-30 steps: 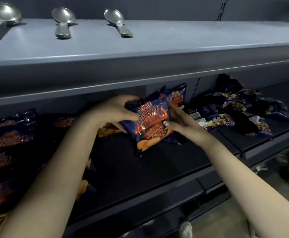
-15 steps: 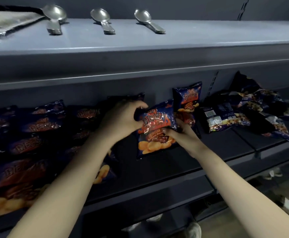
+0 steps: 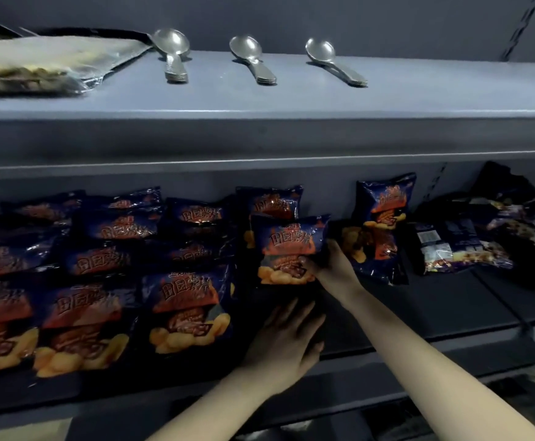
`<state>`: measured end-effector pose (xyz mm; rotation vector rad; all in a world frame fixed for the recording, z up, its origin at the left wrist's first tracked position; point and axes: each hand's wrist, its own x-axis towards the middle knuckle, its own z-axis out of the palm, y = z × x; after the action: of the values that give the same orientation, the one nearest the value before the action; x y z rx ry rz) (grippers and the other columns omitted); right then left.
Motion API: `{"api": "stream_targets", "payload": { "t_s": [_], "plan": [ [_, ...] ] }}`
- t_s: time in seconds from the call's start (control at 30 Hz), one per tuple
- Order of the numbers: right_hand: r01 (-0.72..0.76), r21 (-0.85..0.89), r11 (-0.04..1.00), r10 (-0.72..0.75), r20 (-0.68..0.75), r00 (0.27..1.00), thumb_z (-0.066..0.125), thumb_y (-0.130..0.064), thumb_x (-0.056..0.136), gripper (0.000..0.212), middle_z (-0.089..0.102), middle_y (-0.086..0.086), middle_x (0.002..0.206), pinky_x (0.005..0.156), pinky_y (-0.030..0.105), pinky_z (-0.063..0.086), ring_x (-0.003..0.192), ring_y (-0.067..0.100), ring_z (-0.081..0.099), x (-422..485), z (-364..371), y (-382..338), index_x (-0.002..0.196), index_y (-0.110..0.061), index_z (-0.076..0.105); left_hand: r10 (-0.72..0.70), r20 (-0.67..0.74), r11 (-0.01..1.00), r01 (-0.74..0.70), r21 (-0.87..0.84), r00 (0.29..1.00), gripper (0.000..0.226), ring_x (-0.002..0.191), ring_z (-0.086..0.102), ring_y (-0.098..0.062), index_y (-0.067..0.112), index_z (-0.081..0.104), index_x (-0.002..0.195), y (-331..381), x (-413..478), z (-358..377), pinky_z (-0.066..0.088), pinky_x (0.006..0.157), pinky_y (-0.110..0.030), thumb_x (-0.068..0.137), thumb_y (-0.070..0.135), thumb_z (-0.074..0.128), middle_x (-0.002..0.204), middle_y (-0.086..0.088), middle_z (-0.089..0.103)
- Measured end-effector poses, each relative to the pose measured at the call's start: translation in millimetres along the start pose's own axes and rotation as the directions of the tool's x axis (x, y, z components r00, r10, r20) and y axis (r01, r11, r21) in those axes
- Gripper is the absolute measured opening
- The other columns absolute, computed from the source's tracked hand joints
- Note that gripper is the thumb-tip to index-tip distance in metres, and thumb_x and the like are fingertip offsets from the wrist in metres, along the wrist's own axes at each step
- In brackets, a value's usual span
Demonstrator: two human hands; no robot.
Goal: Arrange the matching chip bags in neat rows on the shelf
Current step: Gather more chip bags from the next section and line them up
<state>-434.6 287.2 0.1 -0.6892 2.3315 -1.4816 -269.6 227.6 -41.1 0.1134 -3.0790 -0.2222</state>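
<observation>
Facing grey store shelving, scanning the upper shelf point(image 3: 291, 100) from a clear snack packet point(image 3: 37, 65) at far left to three metal spoons point(image 3: 250, 58) lying side by side. Looking down at the dark lower shelf point(image 3: 434, 310), taking in matching chip bags point(image 3: 100, 265) lying in overlapping rows across its left half. Holding the left hand point(image 3: 285, 342) released and empty, fingers spread flat, just right of the front row. Gripping the lower right corner of one chip bag point(image 3: 291, 246) with the right hand point(image 3: 333, 265), at the right end of the rows, overlapping the bag behind. Passing an upright bag point(image 3: 383, 202) leaning on the back wall, then a loose heap of different packets point(image 3: 469, 246) at far right.
</observation>
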Motion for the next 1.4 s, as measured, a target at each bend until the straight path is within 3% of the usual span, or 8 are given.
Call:
{"api": "stream_targets", "payload": {
  "t_s": [0.1,0.23,0.33,0.5,0.77,1.07,1.27,1.4],
  "plan": [
    [-0.025,0.002,1.000,0.025,-0.009,1.000,0.065,-0.021,0.087,0.056,0.054,0.007,0.130,0.095,0.028,0.036,0.123,0.023,0.049,9.8,12.3,-3.2,0.136,-0.013,0.037,0.047,-0.024,0.994,-0.049,-0.103,0.999,0.063,0.144,0.010,-0.026,0.023,0.030,0.144,2.3,0.6,-3.6,-0.012,0.106,-0.040,0.094,0.056,0.008,0.155,-0.002,0.018],
    [0.047,-0.007,0.999,-0.047,0.011,0.999,0.061,-0.016,0.090,0.058,0.054,0.000,0.131,0.090,0.020,0.036,0.122,0.016,0.049,17.1,22.1,-8.4,0.141,-0.020,0.033,0.043,-0.030,0.996,-0.045,-0.073,0.999,0.062,0.144,-0.006,-0.023,0.024,0.019,0.147,5.6,0.3,-6.3,-0.025,0.101,-0.032,0.091,0.051,0.014,0.158,-0.001,0.004],
    [0.112,-0.043,0.993,-0.113,-0.007,0.994,0.060,-0.013,0.090,0.057,0.054,-0.010,0.118,0.082,0.010,0.033,0.111,0.004,0.046,20.6,27.9,-9.2,0.140,-0.022,0.035,0.025,-0.001,0.996,-0.025,-0.083,1.000,0.062,0.144,-0.006,-0.023,0.025,0.018,0.147,5.5,0.4,-7.1,-0.023,0.103,-0.034,0.093,0.054,0.012,0.158,-0.001,0.004],
    [0.141,-0.088,0.986,-0.149,-0.098,0.984,0.060,-0.016,0.088,0.064,0.049,0.003,0.136,0.105,0.033,0.033,0.128,0.022,0.040,18.0,34.8,-1.7,0.145,-0.021,0.031,0.012,0.023,1.000,-0.013,0.026,1.000,0.050,0.136,0.033,-0.026,0.027,0.044,0.135,1.2,1.4,-0.4,0.016,0.110,-0.049,0.093,0.049,0.029,0.146,-0.002,0.039],
    [0.341,-0.144,0.929,-0.366,-0.213,0.906,0.061,0.000,0.085,0.065,0.037,0.015,0.139,0.105,0.019,0.027,0.129,0.023,0.038,-20.2,13.1,-5.8,0.143,-0.007,0.032,0.063,-0.045,0.995,-0.066,-0.077,0.997,0.073,0.144,-0.001,-0.022,0.027,0.018,0.147,2.9,3.2,-3.3,-0.018,0.110,-0.034,0.085,0.058,-0.005,0.158,0.003,0.006],
    [0.363,-0.289,0.886,-0.446,-0.311,0.839,0.064,0.001,0.082,0.057,0.040,0.008,0.131,0.099,0.000,0.024,0.119,-0.002,0.033,-56.1,-53.9,25.3,0.134,-0.009,0.042,0.077,-0.337,0.978,-0.137,-0.158,0.938,0.047,0.128,0.044,-0.029,0.016,0.051,0.128,32.6,50.9,-10.3,0.036,0.106,-0.043,0.087,0.037,0.041,0.139,-0.008,0.047],
    [0.252,-0.392,0.885,-0.345,-0.188,0.919,0.070,-0.012,0.080,0.069,0.027,0.010,0.145,0.108,0.026,0.030,0.137,0.022,0.029,-43.6,-133.2,54.6,0.140,-0.016,0.037,-0.046,-0.346,0.971,-0.040,-0.238,0.937,0.072,0.136,0.031,-0.034,0.012,0.030,0.142,67.4,117.2,-21.2,0.032,0.110,-0.045,0.081,0.033,0.061,0.150,-0.012,0.030],
    [0.225,-0.390,0.893,-0.268,-0.057,0.962,0.068,-0.026,0.084,0.076,0.005,-0.002,0.155,0.108,0.021,0.020,0.139,0.008,0.012,-28.6,-162.5,59.3,0.146,-0.028,0.024,-0.112,-0.263,0.982,0.066,-0.176,0.958,0.093,0.139,0.020,-0.038,0.017,0.014,0.148,72.7,149.8,-22.5,0.024,0.113,-0.049,0.077,0.043,0.067,0.154,-0.013,0.015]
  ]
}}
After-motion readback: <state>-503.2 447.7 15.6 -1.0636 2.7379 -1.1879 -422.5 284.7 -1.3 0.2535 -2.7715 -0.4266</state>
